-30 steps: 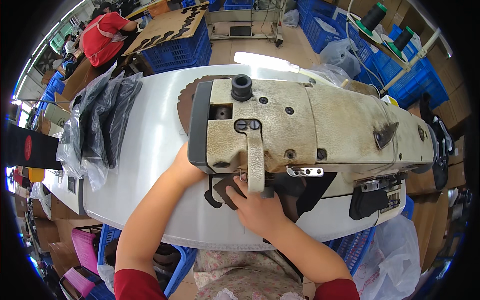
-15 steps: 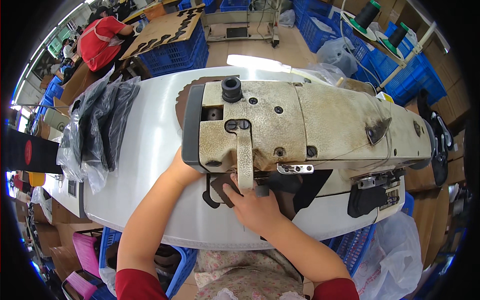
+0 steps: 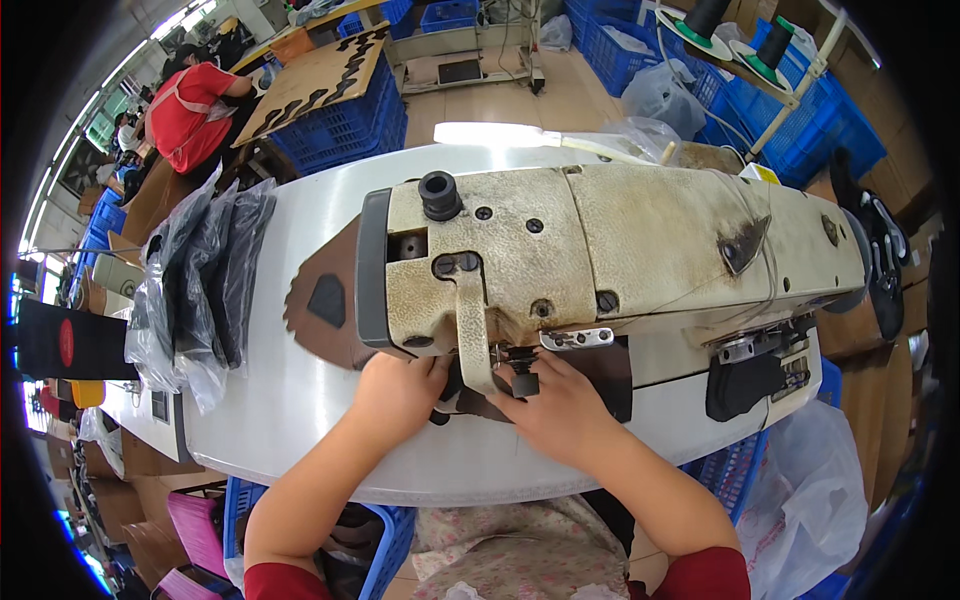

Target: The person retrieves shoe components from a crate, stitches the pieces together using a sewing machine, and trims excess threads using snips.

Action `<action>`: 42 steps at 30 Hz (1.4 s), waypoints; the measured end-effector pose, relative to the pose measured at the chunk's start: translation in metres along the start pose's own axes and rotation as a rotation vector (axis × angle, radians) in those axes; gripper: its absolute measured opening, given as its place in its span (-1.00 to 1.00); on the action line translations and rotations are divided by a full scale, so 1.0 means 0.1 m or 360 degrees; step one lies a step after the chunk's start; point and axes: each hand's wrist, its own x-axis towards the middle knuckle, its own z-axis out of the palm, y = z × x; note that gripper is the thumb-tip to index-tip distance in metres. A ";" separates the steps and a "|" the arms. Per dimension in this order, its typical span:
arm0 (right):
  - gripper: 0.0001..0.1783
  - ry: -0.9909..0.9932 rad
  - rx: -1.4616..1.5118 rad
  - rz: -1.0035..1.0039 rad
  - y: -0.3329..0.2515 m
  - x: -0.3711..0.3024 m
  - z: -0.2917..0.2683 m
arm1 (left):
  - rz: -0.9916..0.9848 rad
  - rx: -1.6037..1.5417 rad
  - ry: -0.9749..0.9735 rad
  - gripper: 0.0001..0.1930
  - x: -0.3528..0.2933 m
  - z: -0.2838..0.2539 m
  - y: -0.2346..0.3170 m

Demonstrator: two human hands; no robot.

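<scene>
A cream sewing machine stands across the white table, its head over both my hands. Beneath it lies a brown leather-like piece with a scalloped edge and a dark patch; part sticks out beyond the head's left end. My left hand, fingers bent and pressed together, grips the piece's near edge left of the needle area. Close to the presser parts, my right hand holds it from the right, thumb toward the needle, other fingertips partly hidden by the machine. The needle itself is hidden.
Plastic-wrapped dark pieces lie on the table's left. A lit lamp stretches behind the machine, and thread cones stand at the back right. Blue crates surround the table; a person in red works at the far left.
The brown piece has swung out to the left from under the head, showing its dark patch. My left hand has come nearer, out from behind the head; my right hand has shifted right.
</scene>
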 end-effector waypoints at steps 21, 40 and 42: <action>-0.77 0.0310 -0.0133 0.0283 -0.15 0.00 0.34 | 0.0379 -0.0143 0.0146 -0.60 -0.08 0.08 0.07; -0.81 0.0438 0.0164 0.0255 0.05 0.00 0.37 | 0.0284 0.0131 0.0256 -0.69 -0.06 0.17 0.20; -0.81 0.0450 0.0153 0.0247 0.06 -0.01 0.37 | 0.0275 0.0132 0.0256 -0.69 -0.07 0.19 0.21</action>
